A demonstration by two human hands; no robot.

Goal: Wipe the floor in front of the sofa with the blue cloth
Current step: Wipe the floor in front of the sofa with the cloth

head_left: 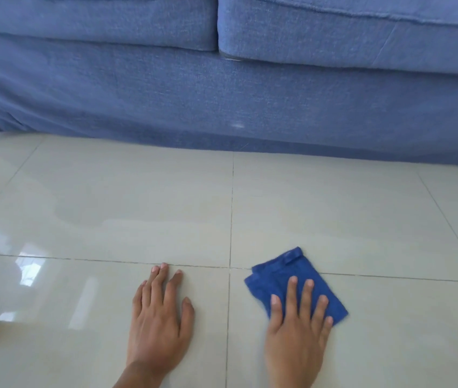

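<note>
Kneeling low to the tiles, the person has both palms down on the floor (334, 208) in front of the sofa (222, 102). The right hand (297, 331) lies flat with its fingers spread, pressing the near half of the blue cloth (283, 273) against the tile; nothing is pinched, the cloth is simply held under the open palm and fingertips. The cloth is folded into a rough square turned like a diamond, its far corner with a stitched hem tab poking out beyond the fingertips, away from the person and toward the sofa. Its edges by the hand look slightly smeared with motion blur.

The left hand (160, 317) rests bare on the tile just to the left of the right hand, fingers close together and pointing forward, thumb out to the side toward the cloth. The two hands are apart, with a grout line (230, 219) running between them and on toward the sofa. Another grout line crosses just past the left fingertips and passes under the cloth.

Well beyond both hands, the sofa's blue fabric skirt meets the floor, with two seat cushions (362, 32) above it. The glossy tiles out to the left of the left hand carry bright reflections.
</note>
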